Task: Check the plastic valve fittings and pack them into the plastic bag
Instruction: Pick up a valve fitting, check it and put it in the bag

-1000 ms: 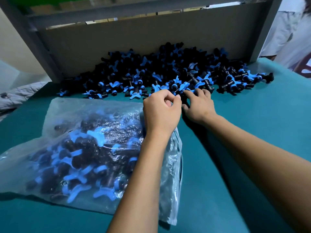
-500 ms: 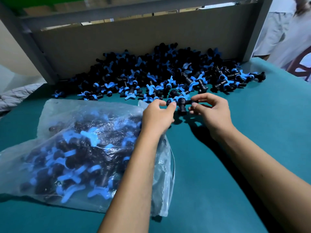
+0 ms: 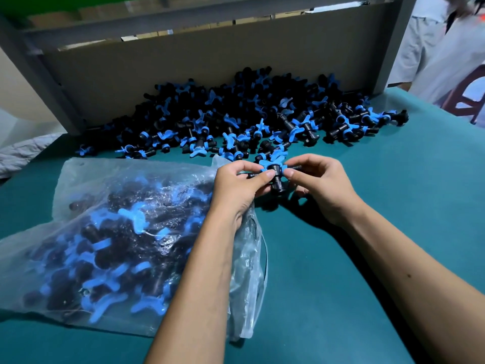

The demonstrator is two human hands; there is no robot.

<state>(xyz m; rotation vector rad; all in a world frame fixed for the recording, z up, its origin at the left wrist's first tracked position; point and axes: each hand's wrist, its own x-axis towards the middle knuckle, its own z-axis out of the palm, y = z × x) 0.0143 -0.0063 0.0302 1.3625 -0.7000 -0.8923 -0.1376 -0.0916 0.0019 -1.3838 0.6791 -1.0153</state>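
Note:
A black valve fitting with a blue butterfly handle (image 3: pixel 275 174) is held above the green table between both hands. My left hand (image 3: pixel 240 185) pinches its left stub and my right hand (image 3: pixel 321 183) pinches its right side. A big heap of the same black-and-blue fittings (image 3: pixel 249 119) lies behind the hands against a cardboard wall. To the left lies a clear plastic bag (image 3: pixel 118 240), well filled with fittings, its mouth by my left wrist.
The green table top (image 3: pixel 367 258) spreads to the right and front. A cardboard panel (image 3: pixel 183 67) in a grey metal frame closes the back. A person in light clothes (image 3: pixel 446 48) stands at the far right. Crumpled grey plastic (image 3: pixel 23 151) lies at far left.
Both hands have pulled back from the heap toward me, lifting one fitting out of it. It is now held clear of the pile between the fingertips.

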